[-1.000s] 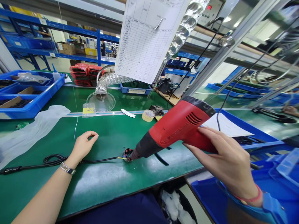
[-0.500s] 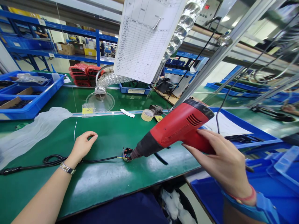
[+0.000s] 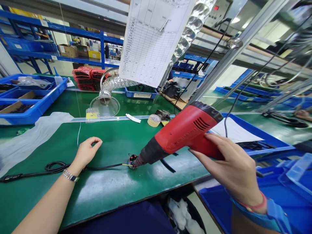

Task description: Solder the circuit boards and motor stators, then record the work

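Heat gun (image 3: 185,133) first — a red body with a black nozzle, tilted down to the left so its tip sits right at a small dark part (image 3: 132,161) with coloured wires, lying on the green table (image 3: 109,191) near the front edge. The right hand (image 3: 229,165) grasps the gun by its handle, fingers wrapped under the red housing, a red band at the wrist. From the small part a black cable (image 3: 102,168) runs left across the table, loops once, and ends in a dark plug at the far left. The left hand (image 3: 85,152) rests on that cable just beside the loop, fingers loosely curled with thumb and forefinger tips close together; whether it pinches anything I cannot tell. A metal watch (image 3: 70,175) sits on that wrist.

Farther back lie a roll of tape (image 3: 154,120), a clear funnel hood (image 3: 104,105) on a silver flexible duct, and a sheet of clear plastic (image 3: 31,136) to the left. Blue bins (image 3: 26,97) stand at the far left — a printed sheet (image 3: 153,42) hangs overhead.
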Available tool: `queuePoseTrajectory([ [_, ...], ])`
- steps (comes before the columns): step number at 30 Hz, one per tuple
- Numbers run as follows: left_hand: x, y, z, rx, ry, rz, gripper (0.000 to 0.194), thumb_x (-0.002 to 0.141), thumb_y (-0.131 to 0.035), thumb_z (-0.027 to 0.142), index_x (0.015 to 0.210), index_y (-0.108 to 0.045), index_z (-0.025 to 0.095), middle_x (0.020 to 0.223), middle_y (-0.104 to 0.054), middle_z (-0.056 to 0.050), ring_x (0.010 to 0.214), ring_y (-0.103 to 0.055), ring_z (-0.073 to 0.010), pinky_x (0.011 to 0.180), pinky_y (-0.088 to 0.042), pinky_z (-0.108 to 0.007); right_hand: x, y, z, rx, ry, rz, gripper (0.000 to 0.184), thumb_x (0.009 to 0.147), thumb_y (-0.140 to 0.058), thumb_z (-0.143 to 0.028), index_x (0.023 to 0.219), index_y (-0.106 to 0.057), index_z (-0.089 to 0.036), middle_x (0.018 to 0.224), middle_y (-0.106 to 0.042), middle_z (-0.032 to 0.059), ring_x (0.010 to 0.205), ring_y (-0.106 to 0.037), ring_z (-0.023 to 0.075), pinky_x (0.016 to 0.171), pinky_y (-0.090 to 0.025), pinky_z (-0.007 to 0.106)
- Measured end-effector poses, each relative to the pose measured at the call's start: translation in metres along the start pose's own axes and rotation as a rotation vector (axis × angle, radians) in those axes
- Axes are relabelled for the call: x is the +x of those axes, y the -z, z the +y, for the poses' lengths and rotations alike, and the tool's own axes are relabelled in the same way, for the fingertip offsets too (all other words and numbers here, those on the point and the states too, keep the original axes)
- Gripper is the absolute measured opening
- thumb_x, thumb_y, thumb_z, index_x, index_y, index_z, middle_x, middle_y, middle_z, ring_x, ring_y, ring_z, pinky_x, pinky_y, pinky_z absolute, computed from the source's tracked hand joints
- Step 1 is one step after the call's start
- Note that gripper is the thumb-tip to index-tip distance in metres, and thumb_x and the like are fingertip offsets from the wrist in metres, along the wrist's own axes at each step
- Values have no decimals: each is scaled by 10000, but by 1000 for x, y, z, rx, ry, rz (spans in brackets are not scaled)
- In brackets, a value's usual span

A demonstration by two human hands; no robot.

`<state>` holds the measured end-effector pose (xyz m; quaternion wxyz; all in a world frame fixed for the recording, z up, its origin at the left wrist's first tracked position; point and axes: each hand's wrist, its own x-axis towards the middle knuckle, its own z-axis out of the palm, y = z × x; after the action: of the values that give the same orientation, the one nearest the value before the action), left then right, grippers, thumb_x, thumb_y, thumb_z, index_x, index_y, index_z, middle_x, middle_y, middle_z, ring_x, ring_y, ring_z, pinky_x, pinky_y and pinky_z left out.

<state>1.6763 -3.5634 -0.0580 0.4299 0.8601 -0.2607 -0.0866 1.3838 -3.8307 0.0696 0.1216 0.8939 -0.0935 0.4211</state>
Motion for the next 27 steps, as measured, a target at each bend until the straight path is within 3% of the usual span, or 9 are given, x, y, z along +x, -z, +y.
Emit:
queuePoseTrajectory([
  [11, -2, 2, 8, 12, -2, 5, 348, 750, -468, 490, 811, -648, 198, 909, -696, -48, 804, -604, -220, 741, -435, -314, 11, 1, -2, -76, 49, -12, 410, 789, -651, -349, 1172, -566, -232, 1047, -662, 111, 908, -650, 297, 789, -504, 398],
  [27, -1, 2, 5, 15, -12, 8, 344, 759, -473, 487, 813, -654, 199, 915, -692, -43, 804, -603, -215, 720, -433, -306, 36, -24, -10, -75, 66, 46, 372, 766, -656, -370, 1084, -588, -191, 1025, -677, 112, 910, -651, 290, 772, -503, 395],
])
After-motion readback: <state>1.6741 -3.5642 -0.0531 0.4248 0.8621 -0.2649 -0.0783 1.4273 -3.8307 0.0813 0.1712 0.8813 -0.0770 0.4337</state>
